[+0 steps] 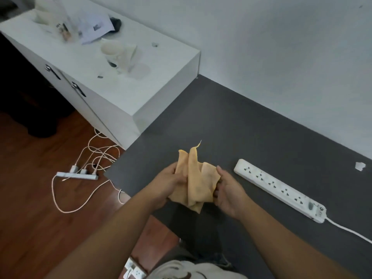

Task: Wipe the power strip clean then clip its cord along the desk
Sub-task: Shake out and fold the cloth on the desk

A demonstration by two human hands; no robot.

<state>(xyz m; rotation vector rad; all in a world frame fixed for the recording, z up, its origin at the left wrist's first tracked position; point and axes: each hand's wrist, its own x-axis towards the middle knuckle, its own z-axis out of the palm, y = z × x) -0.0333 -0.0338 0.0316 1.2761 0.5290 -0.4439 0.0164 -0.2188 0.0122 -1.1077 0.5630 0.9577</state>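
Observation:
A long white power strip (279, 190) lies diagonally on the dark grey desk (231, 127), to the right of my hands. Its white cord (350, 230) runs off toward the lower right edge. Above the desk's front part I hold a crumpled yellow cloth (194, 178) with both hands. My left hand (169, 184) grips its left side and my right hand (229, 190) pinches its right side. Neither the cloth nor my hands touch the strip. A small white piece (360, 168), possibly a cord clip, lies on the desk at the far right.
A white cabinet (112, 81) with papers and a mug stands to the left, against the desk. On the wooden floor lies a second power strip (77, 175) with chargers and tangled cables. A white wall (281, 57) backs the desk.

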